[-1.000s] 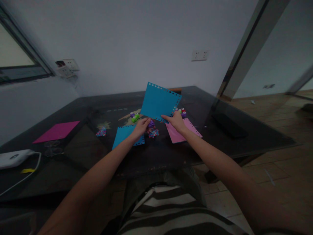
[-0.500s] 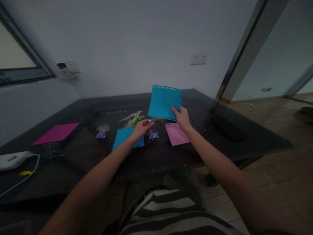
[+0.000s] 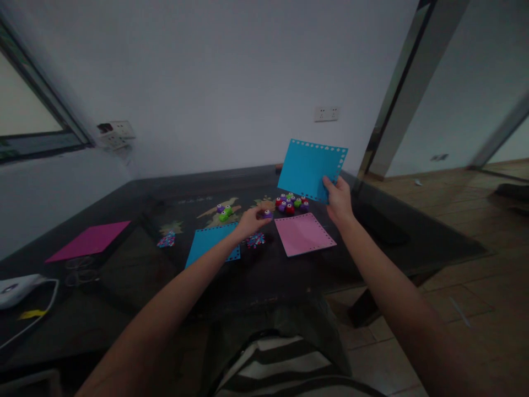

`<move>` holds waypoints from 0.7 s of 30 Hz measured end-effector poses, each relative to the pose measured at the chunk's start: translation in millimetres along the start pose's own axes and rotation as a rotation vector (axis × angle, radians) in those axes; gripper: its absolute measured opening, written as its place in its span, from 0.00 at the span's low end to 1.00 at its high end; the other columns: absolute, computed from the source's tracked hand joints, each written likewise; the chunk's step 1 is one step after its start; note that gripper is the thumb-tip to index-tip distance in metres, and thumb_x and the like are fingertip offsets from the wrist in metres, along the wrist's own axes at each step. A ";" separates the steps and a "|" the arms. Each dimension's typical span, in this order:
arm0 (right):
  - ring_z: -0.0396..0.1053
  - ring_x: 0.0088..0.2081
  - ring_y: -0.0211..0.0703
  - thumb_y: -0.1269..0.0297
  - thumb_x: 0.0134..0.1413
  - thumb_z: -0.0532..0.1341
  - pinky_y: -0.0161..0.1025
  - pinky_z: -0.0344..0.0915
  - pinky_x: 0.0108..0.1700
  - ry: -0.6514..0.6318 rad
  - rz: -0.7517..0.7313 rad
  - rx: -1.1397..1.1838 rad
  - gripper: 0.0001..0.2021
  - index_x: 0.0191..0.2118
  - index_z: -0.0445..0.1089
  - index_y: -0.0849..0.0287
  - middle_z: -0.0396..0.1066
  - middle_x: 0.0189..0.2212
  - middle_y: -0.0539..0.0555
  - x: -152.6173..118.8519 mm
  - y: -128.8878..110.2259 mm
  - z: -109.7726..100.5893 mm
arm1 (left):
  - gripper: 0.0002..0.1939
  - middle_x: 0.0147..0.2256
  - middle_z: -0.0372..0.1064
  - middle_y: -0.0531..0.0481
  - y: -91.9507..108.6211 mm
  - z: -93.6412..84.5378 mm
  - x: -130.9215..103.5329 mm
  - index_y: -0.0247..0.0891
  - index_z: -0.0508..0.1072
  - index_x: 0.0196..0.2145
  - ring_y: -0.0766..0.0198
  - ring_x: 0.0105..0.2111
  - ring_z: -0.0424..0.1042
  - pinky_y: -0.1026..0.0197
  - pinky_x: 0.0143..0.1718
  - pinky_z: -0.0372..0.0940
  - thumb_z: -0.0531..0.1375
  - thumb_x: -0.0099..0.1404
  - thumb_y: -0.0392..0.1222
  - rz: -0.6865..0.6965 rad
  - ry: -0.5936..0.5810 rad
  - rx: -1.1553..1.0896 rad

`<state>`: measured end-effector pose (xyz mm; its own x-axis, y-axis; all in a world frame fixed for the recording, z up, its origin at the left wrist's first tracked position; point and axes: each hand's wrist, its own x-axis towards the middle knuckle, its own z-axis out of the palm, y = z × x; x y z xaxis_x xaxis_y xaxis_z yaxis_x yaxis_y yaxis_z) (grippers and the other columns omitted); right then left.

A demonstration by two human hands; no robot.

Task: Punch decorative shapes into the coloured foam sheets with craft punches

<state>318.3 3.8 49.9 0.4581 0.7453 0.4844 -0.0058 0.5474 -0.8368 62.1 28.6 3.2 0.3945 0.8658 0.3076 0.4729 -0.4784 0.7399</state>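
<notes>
My right hand [image 3: 339, 197] pinches a blue sheet of paper [image 3: 312, 168] by its lower right corner, raised above the table. Small punched holes run along the sheet's edges. My left hand [image 3: 250, 222] has its fingers closed on a small purple craft punch [image 3: 268, 214], low over the table. Just below that hand lies a pile of coloured confetti [image 3: 255, 239]. Another blue sheet [image 3: 209, 242], also punched, lies partly under my left forearm. To the right is a pink punched sheet [image 3: 305, 234]. Several red, purple and green punches [image 3: 290, 203] stand behind it.
A few green and purple punches [image 3: 224, 213] stand at mid-table. A second confetti pile [image 3: 166, 239] lies to the left, with a magenta sheet [image 3: 88, 241] beyond. A white device [image 3: 19, 289] with a cable rests at the left edge. Behind the dark table [image 3: 264, 281] is a wall.
My right hand has moved right with the blue sheet, uncovering the punches behind the pink sheet. My left hand, holding the purple punch, has shifted slightly right. The camera view has shifted.
</notes>
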 end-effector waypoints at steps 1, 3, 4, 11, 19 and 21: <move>0.71 0.42 0.48 0.53 0.44 0.62 0.46 0.70 0.43 0.015 0.022 0.014 0.18 0.42 0.69 0.56 0.73 0.43 0.55 0.0 2.8 -6.1 | 0.17 0.40 0.73 0.42 1.2 3.0 5.3 0.34 0.73 0.42 0.58 0.36 0.72 0.58 0.40 0.65 0.64 0.54 0.41 0.006 -0.001 0.017; 0.72 0.40 0.46 0.54 0.43 0.63 0.46 0.71 0.42 0.049 0.067 0.046 0.17 0.40 0.69 0.55 0.74 0.40 0.53 -0.3 9.7 -17.2 | 0.17 0.41 0.73 0.42 1.3 9.5 17.6 0.34 0.73 0.43 0.59 0.36 0.72 0.59 0.39 0.65 0.64 0.54 0.38 0.009 -0.007 0.027; 0.72 0.39 0.46 0.54 0.43 0.63 0.46 0.71 0.42 0.067 0.086 0.064 0.16 0.39 0.69 0.54 0.75 0.39 0.52 -0.7 13.0 -21.7 | 0.17 0.41 0.73 0.42 -0.3 12.9 24.6 0.34 0.73 0.43 0.59 0.37 0.72 0.60 0.39 0.65 0.64 0.54 0.37 -0.002 -0.005 0.038; 0.73 0.35 0.45 0.61 0.38 0.64 0.45 0.71 0.40 0.107 0.168 0.180 0.14 0.36 0.69 0.56 0.75 0.36 0.52 -5.2 17.4 -27.7 | 0.14 0.41 0.74 0.38 -26.9 34.1 76.4 0.31 0.74 0.40 0.56 0.40 0.72 0.59 0.41 0.63 0.64 0.54 0.35 -0.195 0.075 0.195; 0.73 0.36 0.45 0.60 0.38 0.64 0.46 0.71 0.41 0.060 0.182 0.142 0.15 0.37 0.69 0.56 0.75 0.36 0.52 -8.6 11.5 -23.0 | 0.10 0.37 0.75 0.37 -27.5 47.6 101.5 0.33 0.75 0.33 0.51 0.42 0.71 0.58 0.41 0.62 0.66 0.50 0.37 -0.326 0.116 0.232; 0.73 0.36 0.45 0.60 0.37 0.65 0.46 0.70 0.42 0.055 0.168 0.148 0.16 0.37 0.69 0.56 0.75 0.36 0.52 -8.7 11.5 -23.1 | 0.13 0.39 0.74 0.37 -25.9 48.1 101.5 0.33 0.75 0.36 0.52 0.44 0.71 0.58 0.42 0.62 0.65 0.50 0.35 -0.338 0.129 0.214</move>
<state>334.8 -5.3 30.1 0.4870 0.8113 0.3233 -0.2149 0.4701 -0.8560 127.8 121.9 -13.6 0.0934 0.9840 0.1518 0.7174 -0.1723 0.6751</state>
